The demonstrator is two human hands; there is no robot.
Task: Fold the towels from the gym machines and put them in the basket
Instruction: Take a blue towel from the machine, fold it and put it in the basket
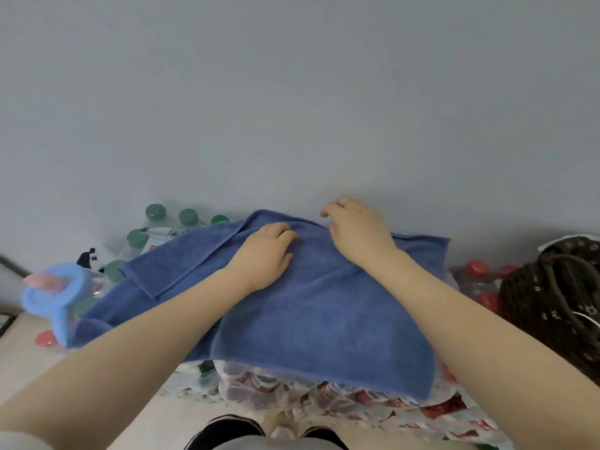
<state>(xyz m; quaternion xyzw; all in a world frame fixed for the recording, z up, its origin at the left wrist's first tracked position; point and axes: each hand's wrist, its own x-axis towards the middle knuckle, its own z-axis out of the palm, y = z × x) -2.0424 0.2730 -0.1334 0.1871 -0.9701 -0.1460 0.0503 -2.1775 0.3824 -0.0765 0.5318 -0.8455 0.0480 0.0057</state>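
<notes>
Blue towel (pixel 311 306) spread over shrink-wrapped bottle packs (pixel 341 397), left hand (pixel 264 254) pressing flat on it, grip released, right hand (pixel 355 232) loosely curled at far edge, dark basket (pixel 558 306) right.

No text, brand, number or sign can be read anywhere here. The shrink-wrapped bottle packs (pixel 324 397) under the blue cloth carry red and white label patches near the front edge, but the print on them is too blurred to make out. The green-capped bottles (pixel 156 222) at the far left show a white label with a small red mark, also unreadable. The dark bag (pixel 552 297) on the right bears only a pale flower-like pattern, not lettering.
</notes>
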